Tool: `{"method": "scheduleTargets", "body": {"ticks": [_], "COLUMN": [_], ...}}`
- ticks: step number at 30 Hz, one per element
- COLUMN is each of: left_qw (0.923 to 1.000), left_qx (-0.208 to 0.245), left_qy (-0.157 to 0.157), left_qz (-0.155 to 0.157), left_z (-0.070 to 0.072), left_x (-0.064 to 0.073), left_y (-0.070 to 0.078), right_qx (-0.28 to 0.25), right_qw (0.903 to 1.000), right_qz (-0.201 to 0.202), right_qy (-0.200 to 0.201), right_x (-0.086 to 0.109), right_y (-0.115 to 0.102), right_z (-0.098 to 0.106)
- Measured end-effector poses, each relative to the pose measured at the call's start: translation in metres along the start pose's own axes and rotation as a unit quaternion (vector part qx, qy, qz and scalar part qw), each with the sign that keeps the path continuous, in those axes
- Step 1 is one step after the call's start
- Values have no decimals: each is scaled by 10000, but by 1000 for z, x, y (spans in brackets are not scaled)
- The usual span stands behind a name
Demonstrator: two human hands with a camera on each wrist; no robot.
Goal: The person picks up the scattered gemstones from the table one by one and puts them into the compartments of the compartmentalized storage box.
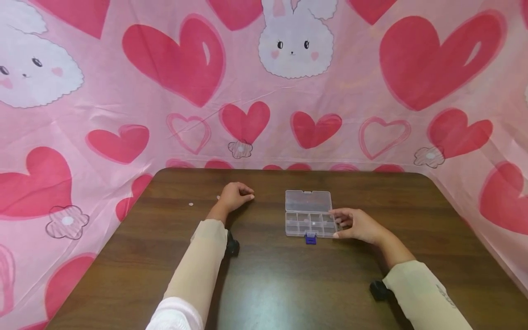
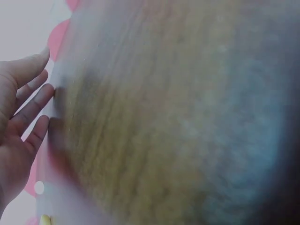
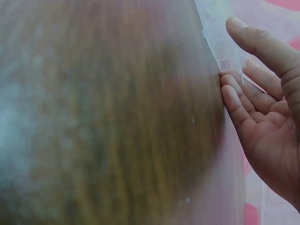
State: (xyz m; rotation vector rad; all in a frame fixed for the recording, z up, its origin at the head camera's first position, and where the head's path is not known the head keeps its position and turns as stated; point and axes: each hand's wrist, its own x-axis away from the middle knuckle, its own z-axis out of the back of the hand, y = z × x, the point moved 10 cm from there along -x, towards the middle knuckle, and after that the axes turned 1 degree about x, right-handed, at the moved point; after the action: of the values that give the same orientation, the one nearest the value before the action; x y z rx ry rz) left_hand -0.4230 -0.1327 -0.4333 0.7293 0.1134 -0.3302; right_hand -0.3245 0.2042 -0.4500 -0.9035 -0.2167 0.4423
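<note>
A clear plastic compartment box [image 1: 292,229] lies on the table with its lid [image 1: 308,201] flipped back. A few tiny pale pieces sit in its compartments, too small to identify. My right hand [image 1: 360,225] holds the box at its right end, thumb by the front corner and a finger near the hinge. To the left of the box, my left hand [image 1: 236,197] is low over the table with fingers loosely bent; in the left wrist view the thumb and visible fingers [image 2: 33,105] are apart, nothing seen between them. Two small whitish pieces lie beyond it, one a flat disc [image 1: 191,204].
The brown wooden table [image 1: 272,279] runs back to a pink heart-patterned cloth [image 1: 264,91]. A blue tab [image 1: 310,239] touches or hangs from the box's front. In the left wrist view a yellow piece [image 2: 45,220] shows at the bottom edge.
</note>
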Motion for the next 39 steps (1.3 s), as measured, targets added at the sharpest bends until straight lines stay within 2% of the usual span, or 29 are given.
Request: {"method": "scheduleTargets", "body": {"ticks": [10, 17, 28, 39], "left_qw": [9993, 9992, 9992, 9986], "left_qx": [260, 390, 403, 498], "left_qy": [-68, -54, -73, -131], "left_qz": [269, 78, 12, -114], "left_z": [-1, -1, -2, 0], "left_x": [9, 16, 24, 29], "left_y": [1, 8, 11, 21], "right_qx": [-1, 29, 40, 51], "right_qw": [10000, 10000, 10000, 9999], "right_qz": [-14, 2, 16, 73], "right_qy": [31, 54, 63, 94], "right_x": [2, 2, 2, 3], "right_y": [3, 3, 1, 0], "right_z": [-1, 0, 0, 1]}}
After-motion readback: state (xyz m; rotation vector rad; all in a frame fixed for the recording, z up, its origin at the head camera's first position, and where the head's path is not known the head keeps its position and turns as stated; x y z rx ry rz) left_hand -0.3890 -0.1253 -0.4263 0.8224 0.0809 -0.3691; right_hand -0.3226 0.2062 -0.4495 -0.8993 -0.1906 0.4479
